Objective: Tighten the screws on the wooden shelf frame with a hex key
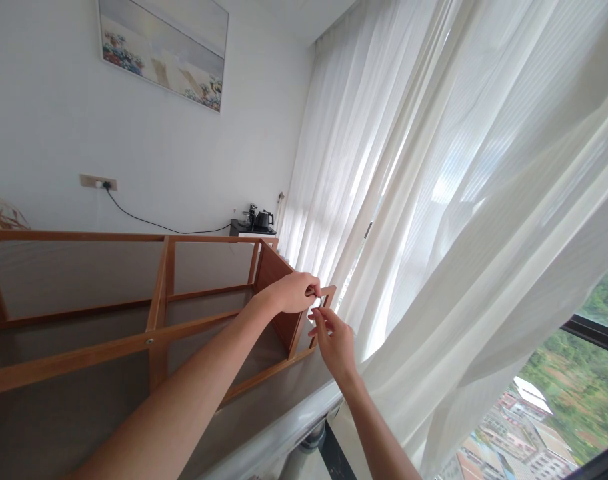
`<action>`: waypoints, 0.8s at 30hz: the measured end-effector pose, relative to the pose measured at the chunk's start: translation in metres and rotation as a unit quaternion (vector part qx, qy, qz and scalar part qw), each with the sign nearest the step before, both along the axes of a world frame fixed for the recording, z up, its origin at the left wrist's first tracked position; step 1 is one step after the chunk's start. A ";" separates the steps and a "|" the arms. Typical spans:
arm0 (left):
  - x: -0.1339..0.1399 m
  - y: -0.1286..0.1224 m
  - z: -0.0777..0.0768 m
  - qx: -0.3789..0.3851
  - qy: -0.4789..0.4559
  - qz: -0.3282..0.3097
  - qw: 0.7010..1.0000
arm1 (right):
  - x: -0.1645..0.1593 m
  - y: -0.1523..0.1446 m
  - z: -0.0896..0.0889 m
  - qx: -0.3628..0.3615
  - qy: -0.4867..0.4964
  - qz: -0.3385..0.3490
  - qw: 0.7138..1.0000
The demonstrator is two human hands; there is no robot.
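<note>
My left hand point(295, 291) is closed in a pinch, with its fingertips at a small, thin, dark curved piece point(321, 301). The piece is too small to name. Just below it, my right hand point(337, 341) has thumb and forefinger pinched together at its lower end, the other fingers bent. Both hands hover over the far right end of a brown wooden frame point(159, 283) with several open sections. A solid wooden panel point(277, 283) spans the frame beside my left hand, and my forearm covers part of the near rail.
Long white curtains point(409, 220) hang close on the right, before a window. Against the back wall, a black kettle point(265, 219) stands on a small cabinet; its cord runs to a wall socket point(98, 182). A grey pipe point(304, 453) shows below.
</note>
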State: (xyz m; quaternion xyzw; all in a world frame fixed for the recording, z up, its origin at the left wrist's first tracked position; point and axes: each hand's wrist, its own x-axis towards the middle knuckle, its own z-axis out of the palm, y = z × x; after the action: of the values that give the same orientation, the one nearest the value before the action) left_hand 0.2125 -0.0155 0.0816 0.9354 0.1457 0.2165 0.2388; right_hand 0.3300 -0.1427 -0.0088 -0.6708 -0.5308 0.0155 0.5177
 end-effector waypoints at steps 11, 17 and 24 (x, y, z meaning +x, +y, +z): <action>0.002 0.003 -0.002 0.022 -0.008 -0.006 1.000 | 0.002 0.003 -0.003 0.002 0.003 -0.002 1.000; 0.005 0.009 -0.007 0.028 -0.011 -0.012 0.999 | 0.003 0.003 -0.004 0.000 0.002 -0.004 1.000; 0.006 0.010 -0.007 0.055 -0.008 -0.027 0.998 | 0.004 -0.001 0.003 -0.021 0.009 0.004 1.000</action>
State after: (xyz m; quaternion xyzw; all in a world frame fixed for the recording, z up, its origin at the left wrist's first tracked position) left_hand 0.2188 -0.0054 0.0745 0.9490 0.1062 0.2251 0.1936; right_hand 0.3335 -0.1434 -0.0057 -0.6792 -0.5283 0.0345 0.5084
